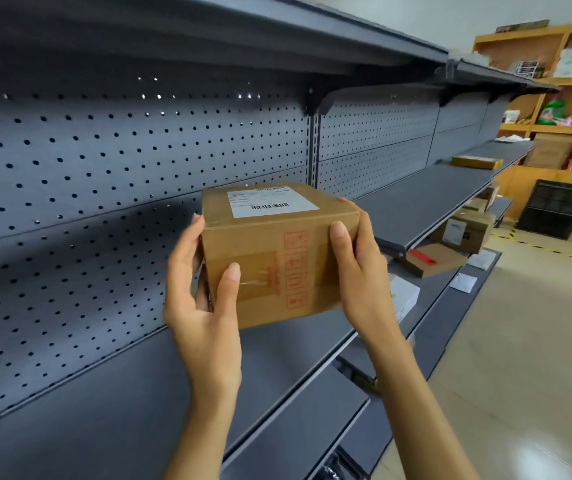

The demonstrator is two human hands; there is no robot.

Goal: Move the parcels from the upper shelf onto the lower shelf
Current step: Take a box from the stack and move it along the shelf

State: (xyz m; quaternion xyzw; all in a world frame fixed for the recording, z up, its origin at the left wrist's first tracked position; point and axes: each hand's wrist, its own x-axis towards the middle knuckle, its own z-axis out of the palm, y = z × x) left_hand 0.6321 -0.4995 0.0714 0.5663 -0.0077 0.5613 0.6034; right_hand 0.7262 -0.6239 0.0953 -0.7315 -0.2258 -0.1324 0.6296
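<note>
A brown cardboard parcel with a white barcode label on top and red handling marks on its front is held in the air in front of the dark pegboard. My left hand grips its left side and my right hand grips its right side. It hovers over the grey upper shelf. A lower shelf shows below and to the right. Farther right on the upper shelf lies a flat brown parcel.
On the lower shelves to the right lie a flat box with a red label, a labelled carton and white envelopes. A black crate stands on the floor before wooden shelving holding goods.
</note>
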